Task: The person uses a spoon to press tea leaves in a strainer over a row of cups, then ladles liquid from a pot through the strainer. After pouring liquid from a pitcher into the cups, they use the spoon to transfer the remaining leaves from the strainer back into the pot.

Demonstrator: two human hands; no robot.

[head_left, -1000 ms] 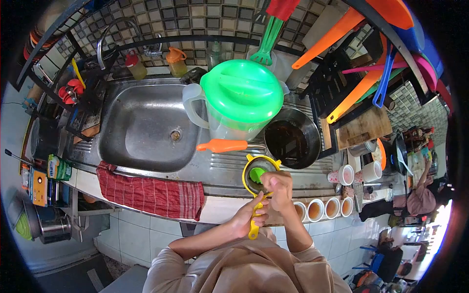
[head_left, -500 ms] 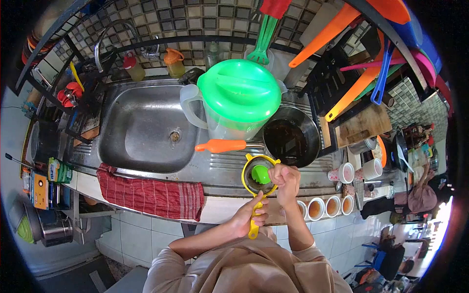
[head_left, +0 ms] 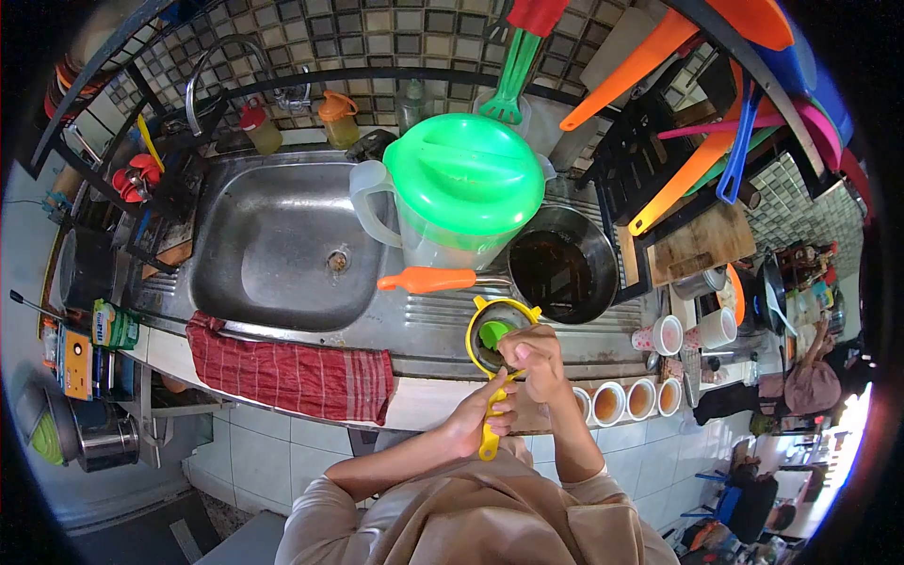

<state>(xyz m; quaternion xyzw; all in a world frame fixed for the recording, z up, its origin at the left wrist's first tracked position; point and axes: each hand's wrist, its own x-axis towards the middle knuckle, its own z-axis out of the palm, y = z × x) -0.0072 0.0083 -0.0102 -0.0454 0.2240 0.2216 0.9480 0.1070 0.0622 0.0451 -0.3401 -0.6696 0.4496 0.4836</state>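
Note:
My left hand (head_left: 480,414) is wrapped round the handle of a yellow-rimmed strainer (head_left: 474,347), held level near the counter's front edge. Inside the strainer's bowl sits the green head of a spoon (head_left: 493,331). My right hand (head_left: 535,363) is closed on that spoon above the rim; its fingers hide the handle. Just behind the strainer stands a pot (head_left: 563,306) with dark liquid and an orange handle pointing left. What lies beneath the strainer is hidden.
A pitcher (head_left: 461,174) with a green lid stands behind the pot's handle. At left are the sink (head_left: 273,235) and a red checked cloth (head_left: 292,367) over the edge. Several cups of orange-brown liquid (head_left: 610,403) line the right front edge. A person (head_left: 810,381) is at far right.
My right hand has moved slightly left over the strainer, and the green spoon head has shifted left and tilted within the bowl. My left hand and the strainer stay nearly still.

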